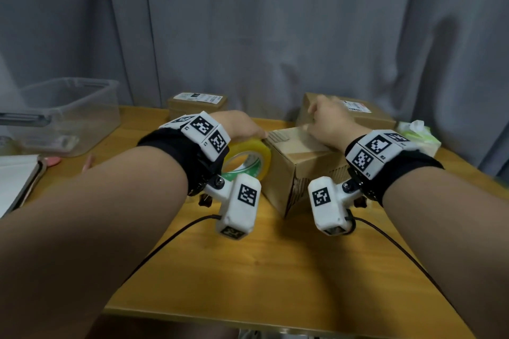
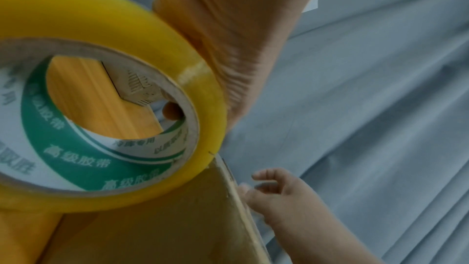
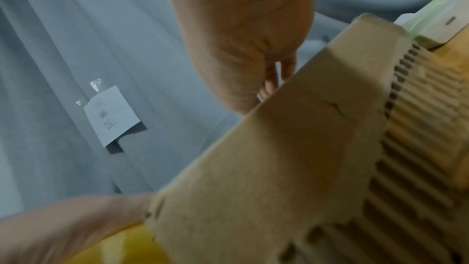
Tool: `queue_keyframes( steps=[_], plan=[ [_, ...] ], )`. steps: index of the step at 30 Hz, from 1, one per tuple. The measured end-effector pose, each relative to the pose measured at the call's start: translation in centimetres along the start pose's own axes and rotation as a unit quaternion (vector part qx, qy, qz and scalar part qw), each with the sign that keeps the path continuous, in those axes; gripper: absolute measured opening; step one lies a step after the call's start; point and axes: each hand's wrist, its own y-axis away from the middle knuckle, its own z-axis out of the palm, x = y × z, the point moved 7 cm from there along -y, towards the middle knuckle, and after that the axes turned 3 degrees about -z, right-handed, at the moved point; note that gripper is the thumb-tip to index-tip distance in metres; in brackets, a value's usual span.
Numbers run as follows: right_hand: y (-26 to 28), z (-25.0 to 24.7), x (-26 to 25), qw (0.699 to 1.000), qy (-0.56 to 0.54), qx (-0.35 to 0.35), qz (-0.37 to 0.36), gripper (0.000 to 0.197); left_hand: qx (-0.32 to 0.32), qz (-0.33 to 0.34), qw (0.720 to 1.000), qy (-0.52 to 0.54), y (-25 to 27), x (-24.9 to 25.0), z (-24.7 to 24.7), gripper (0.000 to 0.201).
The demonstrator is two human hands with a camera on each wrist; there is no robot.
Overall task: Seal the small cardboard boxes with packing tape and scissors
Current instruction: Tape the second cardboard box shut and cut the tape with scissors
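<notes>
A small cardboard box (image 1: 298, 165) stands in the middle of the wooden table (image 1: 261, 270), one corner towards me. My left hand (image 1: 242, 126) grips a yellow roll of packing tape (image 1: 248, 158) from above and holds it against the box's upper left edge. In the left wrist view the tape roll (image 2: 109, 79) fills the frame, with a fingertip (image 2: 171, 111) showing through its core. My right hand (image 1: 330, 121) rests on the box top with bent fingers, their tips at the far edge. Whether the right hand (image 2: 276, 194) pinches a tape end is unclear.
Two more cardboard boxes with labels (image 1: 197, 104) (image 1: 355, 113) sit at the back by the grey curtain. A clear plastic bin (image 1: 63, 115) stands at the far left, an open notebook (image 1: 16, 179) below it. A green tissue pack (image 1: 416, 133) lies at the right. Cables (image 1: 165, 242) cross the table.
</notes>
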Motion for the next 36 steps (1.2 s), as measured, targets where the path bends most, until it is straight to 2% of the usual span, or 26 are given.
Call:
queue_keyframes(
  steps=[1, 3, 5, 6, 8, 11, 14, 16, 18, 22, 24, 27, 30, 36],
  plan=[
    [0.4, -0.1, -1.0, 0.999, 0.004, -0.001, -0.052, 0.033, -0.001, 0.003, 1.0, 0.004, -0.1, -0.1, 0.0, 0.061],
    [1.8, 1.6, -3.4, 0.984, 0.018, -0.096, -0.15, 0.048, 0.0, 0.013, 1.0, -0.009, -0.5, 0.0, 0.0, 0.058],
    [3.6, 3.9, -4.2, 0.965, 0.037, -0.215, -0.147, 0.055, 0.004, 0.012, 1.0, -0.012, -0.8, -0.3, 0.1, 0.061],
    [3.9, 4.5, -3.9, 0.961, 0.047, -0.239, -0.13, 0.057, 0.006, 0.01, 1.0, -0.003, -0.8, -0.6, 0.2, 0.065],
    [3.7, 4.6, -3.5, 0.962, 0.068, -0.243, -0.1, 0.06, 0.04, 0.038, 0.998, 0.021, -1.0, -1.1, -0.2, 0.067],
    [3.2, 4.8, -3.5, 0.964, 0.072, -0.249, -0.055, 0.062, 0.116, 0.121, 0.982, 0.087, 0.3, -2.1, -1.1, 0.053],
    [3.0, 5.3, -3.8, 0.966, 0.087, -0.242, -0.013, 0.064, 0.125, 0.19, 0.96, 0.162, 2.2, -3.6, -0.9, 0.045],
    [2.9, 5.5, -3.9, 0.967, 0.088, -0.238, 0.012, 0.066, 0.11, 0.215, 0.958, 0.157, 3.0, -4.5, 0.1, 0.049],
    [3.0, 5.7, -3.9, 0.967, 0.092, -0.235, 0.027, 0.067, 0.126, 0.236, 0.948, 0.173, 3.3, -5.1, 0.7, 0.053],
    [3.0, 5.8, -3.7, 0.969, 0.087, -0.225, 0.042, 0.065, 0.189, 0.248, 0.913, 0.263, 3.4, -5.4, -0.4, 0.037],
    [2.8, 6.0, -3.7, 0.968, 0.09, -0.229, 0.042, 0.067, 0.172, 0.246, 0.926, 0.228, 3.3, -4.8, -0.9, 0.033],
    [2.8, 6.1, -3.8, 0.967, 0.098, -0.234, 0.036, 0.069, 0.133, 0.249, 0.954, 0.106, 3.5, -3.9, -1.2, 0.038],
    [3.2, 5.6, -3.7, 0.969, 0.097, -0.223, 0.047, 0.065, 0.067, 0.201, 0.977, -0.03, 3.0, -5.0, 0.3, 0.04],
    [2.7, 6.4, -5.1, 0.959, 0.154, -0.225, 0.072, 0.059, 0.068, 0.197, 0.977, -0.047, 2.9, -5.2, 1.0, 0.039]
  ],
)
